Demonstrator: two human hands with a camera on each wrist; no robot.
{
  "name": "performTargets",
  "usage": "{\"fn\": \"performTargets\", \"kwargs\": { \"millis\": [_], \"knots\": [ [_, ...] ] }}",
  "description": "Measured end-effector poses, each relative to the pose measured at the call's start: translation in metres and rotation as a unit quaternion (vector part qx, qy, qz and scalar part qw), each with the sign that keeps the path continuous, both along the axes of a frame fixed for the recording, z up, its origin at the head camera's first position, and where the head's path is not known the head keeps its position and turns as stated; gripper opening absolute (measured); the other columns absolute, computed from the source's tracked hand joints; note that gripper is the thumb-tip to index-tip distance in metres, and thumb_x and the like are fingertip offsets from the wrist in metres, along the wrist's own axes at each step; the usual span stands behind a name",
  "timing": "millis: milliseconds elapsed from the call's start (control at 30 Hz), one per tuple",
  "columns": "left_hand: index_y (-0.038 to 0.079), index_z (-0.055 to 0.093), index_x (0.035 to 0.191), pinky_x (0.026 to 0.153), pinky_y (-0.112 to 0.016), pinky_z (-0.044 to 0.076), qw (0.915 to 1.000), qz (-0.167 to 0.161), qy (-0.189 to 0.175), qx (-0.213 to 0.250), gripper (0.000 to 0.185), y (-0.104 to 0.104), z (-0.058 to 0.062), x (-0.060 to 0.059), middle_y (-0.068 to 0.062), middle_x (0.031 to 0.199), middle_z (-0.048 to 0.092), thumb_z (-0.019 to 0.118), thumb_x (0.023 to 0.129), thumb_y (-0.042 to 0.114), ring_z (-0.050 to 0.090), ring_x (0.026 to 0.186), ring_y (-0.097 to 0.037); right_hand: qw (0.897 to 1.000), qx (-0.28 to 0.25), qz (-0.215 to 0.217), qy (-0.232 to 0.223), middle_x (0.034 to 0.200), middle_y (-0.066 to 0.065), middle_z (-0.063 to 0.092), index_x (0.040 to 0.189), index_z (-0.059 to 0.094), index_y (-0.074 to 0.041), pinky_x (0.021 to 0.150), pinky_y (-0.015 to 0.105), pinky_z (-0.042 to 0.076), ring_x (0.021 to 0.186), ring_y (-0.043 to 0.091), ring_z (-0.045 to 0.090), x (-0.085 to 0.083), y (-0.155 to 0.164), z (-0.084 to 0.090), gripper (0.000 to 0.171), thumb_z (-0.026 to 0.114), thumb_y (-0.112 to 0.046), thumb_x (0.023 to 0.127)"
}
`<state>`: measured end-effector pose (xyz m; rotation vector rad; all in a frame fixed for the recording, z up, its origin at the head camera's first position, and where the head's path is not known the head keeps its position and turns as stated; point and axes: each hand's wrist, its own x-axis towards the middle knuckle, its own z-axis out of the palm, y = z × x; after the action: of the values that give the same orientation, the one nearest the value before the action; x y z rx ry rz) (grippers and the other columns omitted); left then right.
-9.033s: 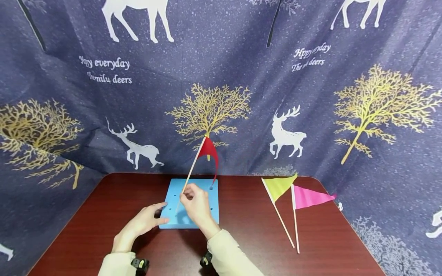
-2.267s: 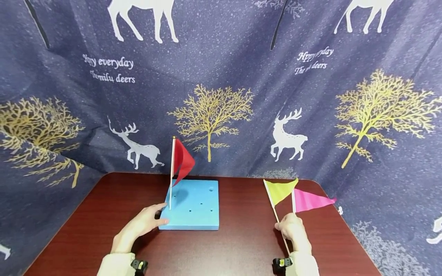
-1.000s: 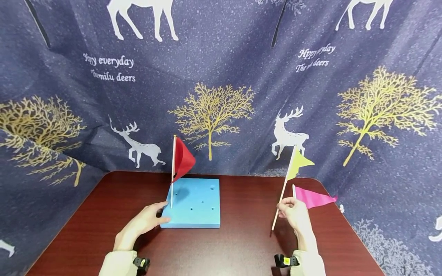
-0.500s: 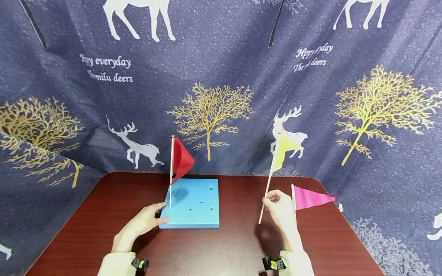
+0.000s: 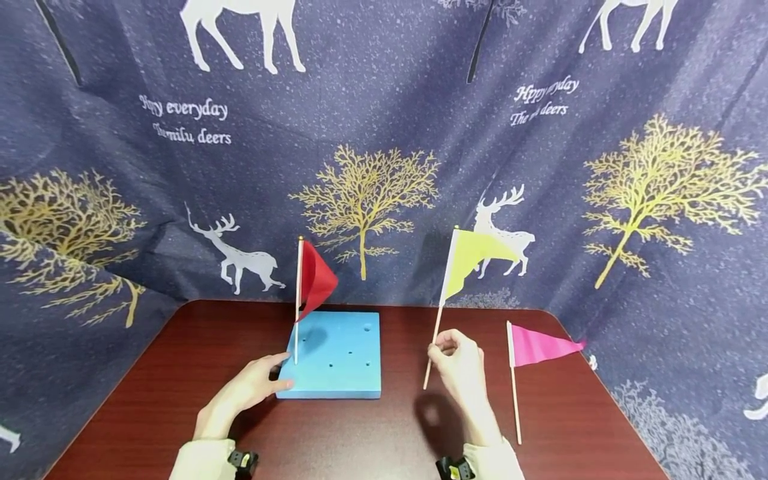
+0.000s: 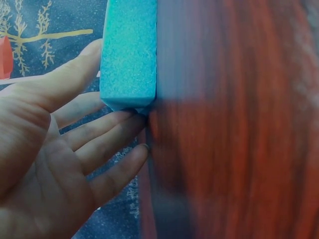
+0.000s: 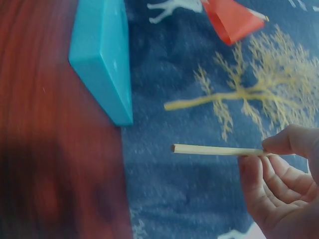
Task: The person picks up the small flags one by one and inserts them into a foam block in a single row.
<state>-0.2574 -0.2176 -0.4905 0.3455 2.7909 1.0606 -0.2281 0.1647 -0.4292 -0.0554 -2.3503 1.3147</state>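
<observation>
My right hand (image 5: 463, 365) pinches the lower wooden stick of a yellow pennant flag (image 5: 467, 259), tilted with its top to the right, above the table. In the right wrist view the bare end of the stick (image 7: 214, 150) juts past thumb and fingertips. A flat blue foam block (image 5: 354, 380) with several small holes lies left of it. Straight, spread fingers of my left hand (image 5: 252, 387) touch the block's left side; the thumb lies at its near left corner. A red pennant flag (image 5: 316, 279) stands nearly upright in the block's left part, next to that hand.
A pink pennant flag (image 5: 537, 347) lies on the brown wooden table (image 5: 360, 440), to the right of my right hand. Behind the table's far edge hangs a dark blue cloth (image 5: 384, 100) printed with deer and trees.
Earlier my right hand held the red flag over the block; then that flag stood in it. The hand picked the yellow flag off the table and has carried it left. My left hand stayed.
</observation>
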Motion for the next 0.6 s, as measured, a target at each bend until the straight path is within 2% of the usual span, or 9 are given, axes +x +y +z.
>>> {"fn": "performTargets", "kwargs": {
  "millis": [267, 433, 533, 600],
  "knots": [
    [-0.003, 0.053, 0.136, 0.073, -0.036, 0.051, 0.9999, -0.002, 0.007, 0.014, 0.067, 0.0, -0.005, 0.001, -0.021, 0.121, 0.061, 0.081, 0.081, 0.023, 0.061, 0.102, -0.029, 0.998, 0.025, 0.032, 0.047, 0.066, -0.008, 0.062, 0.075, 0.065, -0.013, 0.061, 0.026, 0.049, 0.061, 0.007, 0.061, -0.001, -0.033, -0.01, 0.01, 0.072, -0.006, 0.074],
    [-0.003, 0.053, 0.136, 0.067, -0.033, 0.051, 0.9999, 0.004, 0.003, 0.015, 0.067, -0.001, -0.006, 0.0, -0.021, 0.119, 0.062, 0.081, 0.081, 0.024, 0.062, 0.088, -0.022, 0.996, 0.03, 0.053, 0.063, 0.065, -0.01, 0.062, 0.076, 0.066, -0.012, 0.059, 0.025, 0.048, 0.059, 0.006, 0.059, -0.007, -0.054, -0.011, 0.008, 0.072, -0.007, 0.074],
    [-0.004, 0.053, 0.136, 0.068, -0.033, 0.051, 0.9999, 0.004, 0.003, 0.015, 0.067, -0.001, -0.004, 0.001, -0.021, 0.119, 0.062, 0.081, 0.081, 0.023, 0.063, 0.087, -0.022, 0.995, 0.033, 0.059, 0.069, 0.064, -0.01, 0.061, 0.076, 0.066, -0.011, 0.057, 0.025, 0.047, 0.058, 0.005, 0.058, -0.013, -0.066, -0.011, 0.008, 0.071, -0.006, 0.074],
    [-0.005, 0.053, 0.136, 0.07, -0.035, 0.052, 0.9999, 0.0, 0.005, 0.014, 0.068, -0.001, -0.003, 0.0, -0.022, 0.12, 0.061, 0.081, 0.081, 0.023, 0.062, 0.093, -0.024, 0.995, 0.032, 0.063, 0.07, 0.064, -0.01, 0.061, 0.076, 0.066, -0.011, 0.057, 0.025, 0.046, 0.058, 0.005, 0.057, -0.017, -0.073, -0.011, 0.007, 0.071, -0.006, 0.073]
  ]
}}
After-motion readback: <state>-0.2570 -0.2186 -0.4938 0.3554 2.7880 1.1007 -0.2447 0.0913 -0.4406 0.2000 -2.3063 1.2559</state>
